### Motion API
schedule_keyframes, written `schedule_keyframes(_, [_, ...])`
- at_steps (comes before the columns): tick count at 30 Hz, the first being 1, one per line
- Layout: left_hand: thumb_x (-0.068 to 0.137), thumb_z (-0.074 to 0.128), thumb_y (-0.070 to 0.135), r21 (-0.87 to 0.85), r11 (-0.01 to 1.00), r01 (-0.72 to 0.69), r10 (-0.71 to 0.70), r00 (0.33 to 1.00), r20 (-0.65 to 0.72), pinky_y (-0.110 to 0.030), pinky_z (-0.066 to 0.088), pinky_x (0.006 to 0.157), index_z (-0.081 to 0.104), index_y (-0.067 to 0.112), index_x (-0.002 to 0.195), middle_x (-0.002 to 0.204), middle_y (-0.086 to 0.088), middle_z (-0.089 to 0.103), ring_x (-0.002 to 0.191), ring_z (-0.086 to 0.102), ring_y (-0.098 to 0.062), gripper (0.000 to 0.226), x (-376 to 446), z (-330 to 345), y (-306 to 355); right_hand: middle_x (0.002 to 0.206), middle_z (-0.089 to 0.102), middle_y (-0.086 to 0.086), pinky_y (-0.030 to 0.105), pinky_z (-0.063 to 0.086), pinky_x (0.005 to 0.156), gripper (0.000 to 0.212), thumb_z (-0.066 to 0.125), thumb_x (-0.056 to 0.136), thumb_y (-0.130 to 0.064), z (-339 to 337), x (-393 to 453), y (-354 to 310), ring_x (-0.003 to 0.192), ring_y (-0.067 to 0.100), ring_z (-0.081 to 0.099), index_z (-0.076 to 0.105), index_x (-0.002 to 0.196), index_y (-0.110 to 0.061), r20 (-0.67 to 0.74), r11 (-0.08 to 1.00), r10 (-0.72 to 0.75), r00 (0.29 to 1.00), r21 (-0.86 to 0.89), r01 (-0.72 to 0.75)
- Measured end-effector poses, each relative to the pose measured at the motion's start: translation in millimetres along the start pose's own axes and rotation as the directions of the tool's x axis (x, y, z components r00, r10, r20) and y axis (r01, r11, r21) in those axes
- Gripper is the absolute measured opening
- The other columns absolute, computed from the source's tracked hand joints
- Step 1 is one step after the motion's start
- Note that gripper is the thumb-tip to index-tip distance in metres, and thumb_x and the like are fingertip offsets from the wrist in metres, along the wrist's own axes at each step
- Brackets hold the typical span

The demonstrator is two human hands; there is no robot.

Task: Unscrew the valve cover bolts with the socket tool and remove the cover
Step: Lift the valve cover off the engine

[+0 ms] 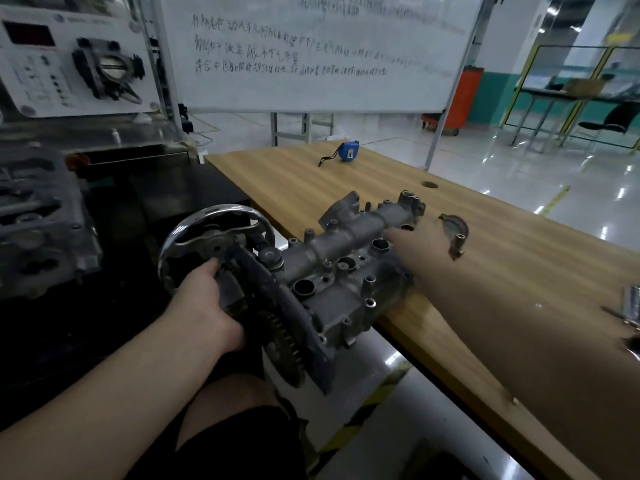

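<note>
Fingers [211, 268] of left hand [204, 306] curled round near end of valve cover [343, 268], gripping at the dark end plate [277, 306] beside the toothed gear [287, 341]. Right hand [426, 240] laid along far side of cover, fingers straight and relaxed, pressing the casting near its far end; rendering of that hand and forearm smeared, fingertip detail not readable. Cover: grey cast aluminium, long axis running diagonally from near-left to far-right, round plug bores and bolt bosses facing up, far half over the near-left edge of the wooden worktop [485, 237], near half overhanging past that edge toward the person's lap. Whether resting on worktop or lifted just clear: cannot tell. Chrome handwheel [187, 237] just left of cover's near end, behind left hand, on the dark engine stand [121, 220]. Blue tape measure [348, 150] with black strap at far edge of worktop, well apart from cover. Round cable hole [429, 184] in worktop between tape measure and cover. Small metal part [632, 303] at right edge of worktop, blurred. Whiteboard [311, 53] with handwriting behind worktop. Socket tool not identifiable.
</note>
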State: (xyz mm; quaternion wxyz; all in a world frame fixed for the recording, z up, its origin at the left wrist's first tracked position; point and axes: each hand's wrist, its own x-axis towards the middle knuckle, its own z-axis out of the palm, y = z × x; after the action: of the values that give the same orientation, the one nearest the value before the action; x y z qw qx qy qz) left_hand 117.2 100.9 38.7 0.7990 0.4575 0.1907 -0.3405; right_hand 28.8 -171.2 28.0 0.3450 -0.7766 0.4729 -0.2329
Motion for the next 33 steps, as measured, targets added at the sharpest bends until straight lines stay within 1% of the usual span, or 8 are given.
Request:
schedule_keyframes(1, [0.100, 0.057, 0.048, -0.030, 0.999, -0.017, 0.017, 1.000, 0.013, -0.042, 0.048, 0.063, 0.076, 0.017, 0.081, 0.068, -0.009, 0.076, 0.048, 0.070, -0.035, 0.041, 0.1, 0.1, -0.7, 0.150, 0.042, 0.014, 0.062, 0.029, 0.117, 0.043, 0.062, 0.088, -0.034, 5.0, -6.1, -1.0, 0.143, 0.039, 0.033, 0.058, 0.127, -0.015, 0.015, 0.999, -0.015, 1.000, -0.032, 0.015])
schedule_keyframes(3, [0.101, 0.054, 0.047, -0.036, 0.999, -0.031, 0.032, 0.999, 0.029, -0.042, 0.051, 0.067, 0.077, 0.017, 0.088, 0.078, -0.009, 0.079, 0.062, 0.076, -0.031, 0.040, 4.9, 1.0, -4.4, 0.152, 0.042, 0.013, 0.061, 0.016, 0.123, 0.043, 0.062, 0.092, -0.028, 8.8, -8.6, 6.3, 0.148, 0.037, 0.024, 0.058, 0.132, -0.014, -0.015, 0.992, -0.097, 0.995, -0.078, 0.096])
schedule_keyframes(8, [0.103, 0.054, 0.042, -0.055, 0.997, -0.054, 0.062, 0.985, 0.158, -0.049, 0.055, 0.092, 0.076, 0.014, 0.114, 0.101, -0.011, 0.080, 0.098, 0.075, -0.034, 0.037, 19.9, 11.9, -20.6, 0.135, 0.059, 0.012, 0.064, 0.037, 0.111, 0.031, 0.063, 0.092, -0.021, 0.2, 9.1, 12.9, 0.134, 0.034, 0.048, 0.065, 0.122, -0.019, -0.094, 0.993, -0.114, 0.989, 0.020, 0.116])
schedule_keyframes(12, [0.105, 0.055, 0.031, -0.026, 0.996, -0.081, 0.085, 0.962, 0.260, -0.050, 0.043, 0.115, 0.070, 0.011, 0.127, 0.121, -0.014, 0.074, 0.120, 0.067, -0.034, 0.034, 35.7, 26.1, -30.4, 0.124, 0.068, 0.011, 0.060, 0.042, 0.108, 0.027, 0.065, 0.091, -0.025, -9.7, 32.0, 14.6, 0.120, 0.034, 0.058, 0.074, 0.116, -0.020, -0.126, 0.996, -0.091, 0.988, 0.002, 0.092])
schedule_keyframes(20, [0.105, 0.055, 0.031, 0.105, 0.981, -0.164, 0.120, 0.932, 0.342, -0.049, 0.045, 0.114, 0.065, 0.007, 0.132, 0.123, -0.016, 0.073, 0.118, 0.068, -0.032, 0.037, 63.9, 49.2, -39.9, 0.116, 0.073, 0.010, 0.044, 0.055, 0.094, 0.025, 0.066, 0.090, -0.020, -11.4, 71.6, 22.8, 0.101, 0.028, 0.064, 0.078, 0.111, -0.017, -0.173, 0.996, -0.081, 0.982, 0.027, 0.087])
schedule_keyframes(25, [0.106, 0.054, 0.033, 0.122, 0.978, -0.168, 0.105, 0.908, 0.406, -0.048, 0.041, 0.117, 0.064, 0.009, 0.134, 0.125, -0.015, 0.072, 0.121, 0.067, -0.031, 0.038, 79.3, 59.7, -39.4, 0.095, 0.070, 0.008, 0.032, 0.055, 0.066, 0.021, 0.068, 0.090, -0.018, -12.9, 87.7, 24.7, 0.079, 0.021, 0.062, 0.079, 0.108, -0.016, -0.199, 0.998, -0.028, 0.980, 0.055, 0.040])
schedule_keyframes(30, [0.106, 0.054, 0.038, 0.205, 0.965, -0.165, 0.062, 0.900, 0.431, -0.046, 0.039, 0.118, 0.064, 0.012, 0.135, 0.126, -0.009, 0.073, 0.123, 0.066, -0.027, 0.040, 89.7, 67.1, -38.6, 0.108, 0.073, 0.014, 0.046, 0.059, 0.087, 0.022, 0.067, 0.090, -0.017, -14.7, 96.1, 26.1, 0.096, 0.031, 0.066, 0.078, 0.109, -0.014, -0.210, 0.999, -0.030, 0.977, 0.007, 0.033])
schedule_keyframes(33, [0.106, 0.054, 0.036, 0.222, 0.961, -0.165, 0.056, 0.902, 0.428, -0.047, 0.040, 0.118, 0.061, 0.013, 0.138, 0.126, -0.009, 0.073, 0.122, 0.066, -0.027, 0.040, 91.7, 72.7, -37.6, 0.111, 0.073, 0.014, 0.039, 0.057, 0.084, 0.024, 0.068, 0.091, -0.020, -17.3, 99.2, 28.4, 0.095, 0.028, 0.064, 0.077, 0.112, -0.014, -0.215, 0.999, -0.029, 0.976, 0.024, 0.035])
